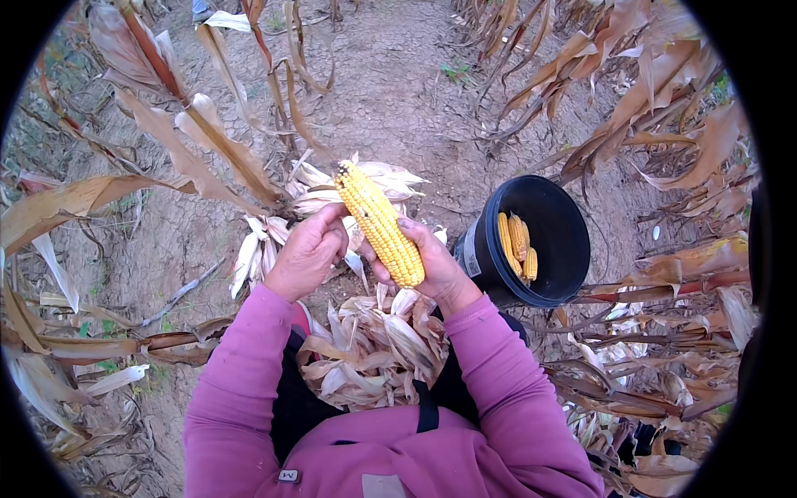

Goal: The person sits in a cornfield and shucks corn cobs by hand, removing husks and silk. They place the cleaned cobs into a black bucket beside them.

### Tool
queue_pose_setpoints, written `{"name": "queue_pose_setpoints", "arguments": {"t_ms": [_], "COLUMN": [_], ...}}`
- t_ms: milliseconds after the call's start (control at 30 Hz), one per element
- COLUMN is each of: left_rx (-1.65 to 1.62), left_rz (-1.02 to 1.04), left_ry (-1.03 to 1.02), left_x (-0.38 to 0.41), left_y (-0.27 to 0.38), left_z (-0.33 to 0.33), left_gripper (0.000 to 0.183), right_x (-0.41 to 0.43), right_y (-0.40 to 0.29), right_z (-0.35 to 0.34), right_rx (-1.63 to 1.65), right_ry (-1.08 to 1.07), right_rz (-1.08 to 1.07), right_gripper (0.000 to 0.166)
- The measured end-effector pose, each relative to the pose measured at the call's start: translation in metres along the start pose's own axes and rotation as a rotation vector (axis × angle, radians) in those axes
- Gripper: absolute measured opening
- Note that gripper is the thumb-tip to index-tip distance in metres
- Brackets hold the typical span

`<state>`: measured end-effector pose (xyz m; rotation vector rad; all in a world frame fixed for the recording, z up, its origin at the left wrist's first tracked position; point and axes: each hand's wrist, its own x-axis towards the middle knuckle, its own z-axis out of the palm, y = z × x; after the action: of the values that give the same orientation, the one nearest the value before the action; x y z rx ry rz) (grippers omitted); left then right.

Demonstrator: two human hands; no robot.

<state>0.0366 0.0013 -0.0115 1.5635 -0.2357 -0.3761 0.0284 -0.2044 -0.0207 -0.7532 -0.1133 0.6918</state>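
A husked ear of yellow corn (381,224) is held up in front of me, its dark, damaged tip pointing away. My right hand (429,258) grips it around the lower end. Close by the upper left side of the ear is my left hand (314,249), fingers curled with the forefinger at the kernels; whether it holds anything is hidden. To the right, a black plastic bucket (560,218) leans towards me with several husked ears (515,243) inside. Dry husks (380,355) are heaped between my legs, and more pale husks (392,180) lie beyond my hands.
Dry corn stalks (230,155) rise at the left, and fallen stalks with brown leaves (660,280) crowd the right. Cracked bare soil (392,81) runs between the rows. Part of another person's leg and shoe (200,12) shows at the top left.
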Motion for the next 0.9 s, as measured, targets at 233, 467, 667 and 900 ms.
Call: {"name": "queue_pose_setpoints", "arguments": {"t_ms": [233,467,667,900], "left_rx": [0.180,0.254,0.365,0.430], "left_rz": [-0.048,0.167,0.165,0.102], "left_ry": [0.269,0.141,0.077,-0.038], "left_x": [-0.008,-0.045,-0.043,-0.041], "left_y": [0.004,0.007,0.009,0.019], "left_z": [-0.018,0.008,0.013,0.016], "left_gripper": [0.020,0.014,0.015,0.018], "right_x": [0.016,-0.026,-0.101,-0.114], "right_y": [0.012,-0.018,-0.089,-0.106], "right_z": [-0.011,-0.013,-0.070,-0.151], "right_rx": [-0.130,-0.510,-1.509,-2.007], "right_ry": [0.314,0.536,0.871,0.775], "right_rz": [0.023,-0.137,-0.153,-0.267], "right_gripper": [0.035,0.053,0.055,0.050]}}
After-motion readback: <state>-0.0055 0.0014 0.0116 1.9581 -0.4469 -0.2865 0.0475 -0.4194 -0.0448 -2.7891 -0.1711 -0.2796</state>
